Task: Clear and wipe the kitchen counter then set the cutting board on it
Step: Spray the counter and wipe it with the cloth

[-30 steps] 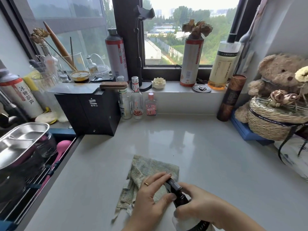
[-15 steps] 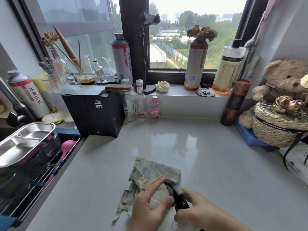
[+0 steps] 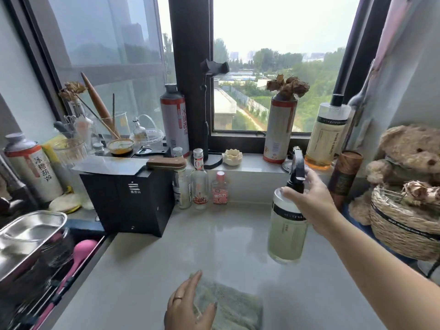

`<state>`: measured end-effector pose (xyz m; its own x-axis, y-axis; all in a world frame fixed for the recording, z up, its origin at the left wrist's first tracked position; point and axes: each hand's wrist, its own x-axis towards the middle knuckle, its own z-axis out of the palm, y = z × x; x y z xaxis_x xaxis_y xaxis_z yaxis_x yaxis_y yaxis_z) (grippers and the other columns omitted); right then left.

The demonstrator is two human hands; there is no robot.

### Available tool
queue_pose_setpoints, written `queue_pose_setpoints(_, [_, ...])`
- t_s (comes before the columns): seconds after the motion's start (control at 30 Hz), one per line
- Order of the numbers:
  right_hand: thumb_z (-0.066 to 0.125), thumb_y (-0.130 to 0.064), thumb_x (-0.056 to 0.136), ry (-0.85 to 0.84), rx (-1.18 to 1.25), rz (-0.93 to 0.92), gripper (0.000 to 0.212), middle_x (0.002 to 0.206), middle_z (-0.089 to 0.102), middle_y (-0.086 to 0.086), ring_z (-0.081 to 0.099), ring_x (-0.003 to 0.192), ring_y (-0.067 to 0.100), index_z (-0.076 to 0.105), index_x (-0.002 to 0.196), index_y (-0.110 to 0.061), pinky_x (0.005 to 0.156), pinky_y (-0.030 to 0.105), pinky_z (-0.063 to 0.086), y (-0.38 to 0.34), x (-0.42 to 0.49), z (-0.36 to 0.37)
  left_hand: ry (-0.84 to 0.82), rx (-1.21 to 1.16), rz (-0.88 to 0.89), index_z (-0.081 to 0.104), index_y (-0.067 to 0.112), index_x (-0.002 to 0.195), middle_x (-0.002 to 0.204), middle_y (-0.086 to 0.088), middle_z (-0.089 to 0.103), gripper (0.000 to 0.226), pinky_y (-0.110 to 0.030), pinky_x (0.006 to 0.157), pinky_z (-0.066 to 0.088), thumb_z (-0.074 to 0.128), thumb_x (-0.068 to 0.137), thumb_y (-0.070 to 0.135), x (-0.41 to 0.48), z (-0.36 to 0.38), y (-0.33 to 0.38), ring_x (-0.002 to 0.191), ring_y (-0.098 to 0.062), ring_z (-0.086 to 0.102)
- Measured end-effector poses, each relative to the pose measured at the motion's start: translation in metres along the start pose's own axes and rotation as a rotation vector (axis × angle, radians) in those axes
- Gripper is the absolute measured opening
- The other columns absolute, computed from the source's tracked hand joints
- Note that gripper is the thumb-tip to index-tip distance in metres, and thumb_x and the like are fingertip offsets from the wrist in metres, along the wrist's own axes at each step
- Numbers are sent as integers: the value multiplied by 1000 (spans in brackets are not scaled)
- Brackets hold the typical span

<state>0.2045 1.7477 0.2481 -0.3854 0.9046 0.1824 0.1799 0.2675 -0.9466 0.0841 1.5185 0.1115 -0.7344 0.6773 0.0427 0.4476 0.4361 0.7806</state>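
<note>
Right hand (image 3: 309, 206) closed around the shoulder and neck of a spray bottle (image 3: 287, 231), held upright above the desk (image 3: 214, 246), its base apparently just clear of the surface; left hand (image 3: 188, 306) open and flat, fingers spread, resting on the near left part of a folded green cloth (image 3: 228, 306) at the front edge. Clear and partly filled with pale liquid, the bottle is judged moderately heavy, rigid and smooth, hence liable to slip; the narrow neck below the black trigger head gives the surest hold. Soft and limp, the cloth will bunch under a pinch, so a flat palm is likely to drive it best. No cutting board can be identified in view. Middle of the desk lies bare. Obstacles stand at the margins: a black box (image 3: 128, 201) bearing a cleaver (image 3: 133, 164) at rear left, 3 small bottles (image 3: 200, 186) against the sill, a woven basket (image 3: 404, 225) and teddy bear (image 3: 409, 151) at right, a steel tray (image 3: 26, 236) over the sink at left
</note>
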Motion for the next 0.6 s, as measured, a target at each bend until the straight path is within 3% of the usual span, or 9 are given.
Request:
queue_pose_setpoints(0.1, [70, -12, 74, 64, -66, -130, 69, 135, 49, 6, 47, 117, 15, 39, 135, -19, 95, 27, 35, -9, 66, 17, 40, 68, 145, 46, 20, 129, 131, -4, 53, 55, -18, 97, 34, 60, 76, 29, 24, 4, 3, 124, -17, 47])
queue_pose_setpoints(0.17, [70, -15, 73, 88, -90, -192, 71, 138, 47, 7, 45, 121, 14, 38, 136, -18, 97, 24, 32, -13, 107, 31, 40, -29, 134, 49, 11, 126, 126, -12, 56, 62, -17, 89, 36, 61, 67, 27, 44, 8, 10, 120, -24, 51])
queue_pose_setpoints(0.27, [70, -19, 71, 122, -78, -201, 71, 138, 48, 7, 45, 125, 17, 39, 135, -19, 106, 31, 35, -12, 156, 54, 30, -111, 41, 41, 31, 129, 127, 2, 52, 73, -20, 97, 33, 61, 59, 37, 75, 23, 30, 121, -15, 46])
queue_pose_setpoints(0.33, [69, -20, 71, 149, -64, -198, 68, 136, 50, 6, 47, 123, 20, 41, 133, -20, 106, 36, 38, -6, 179, 69, 54, -159, 84, 40, 33, 130, 125, 4, 51, 68, -22, 99, 34, 66, 68, 34, 100, 36, 44, 121, -12, 45])
queue_pose_setpoints(0.5, [68, -17, 73, 185, 10, -210, 62, 123, 54, 0, 47, 102, 11, 43, 130, -22, 81, 25, 37, 0, 222, 86, 91, -270, 158, 42, 30, 129, 123, 4, 50, 59, -30, 103, 36, 66, 76, 23, 167, 56, 77, 119, -11, 45])
queue_pose_setpoints(0.6, [68, -14, 73, 184, 50, -252, 61, 110, 49, -7, 47, 101, 11, 44, 129, -21, 73, 20, 37, -4, 239, 83, 99, -297, 178, 43, 32, 126, 115, 9, 49, 57, -25, 98, 36, 67, 76, 21, 182, 61, 78, 113, -5, 47])
